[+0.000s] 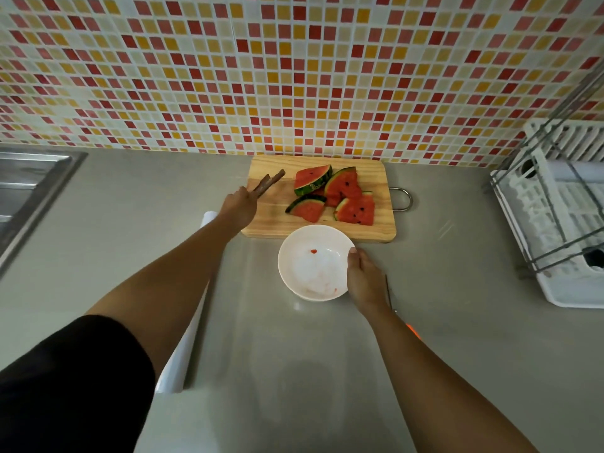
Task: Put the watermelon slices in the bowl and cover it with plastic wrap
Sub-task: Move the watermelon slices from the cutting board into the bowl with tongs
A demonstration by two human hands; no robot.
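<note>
Several watermelon slices point(333, 194) lie in a pile on a wooden cutting board point(268, 217) by the tiled wall. My left hand point(238, 207) grips brown tongs point(266, 184) over the board's left side, their tips apart and left of the slices. In front of the board stands a white bowl point(310, 266) holding only a small red scrap and juice smears. My right hand point(364, 279) holds the bowl's right rim, thumb on its edge. A roll of plastic wrap point(183, 354) lies under my left forearm, with a clear sheet point(287, 354) pulled out across the counter beneath the bowl.
A steel sink point(29, 191) sits at the left. A white dish rack with a wire frame point(555, 223) stands at the right. A knife with an orange handle point(392, 299) lies partly hidden behind my right wrist. The grey counter point(130, 223) spreads around.
</note>
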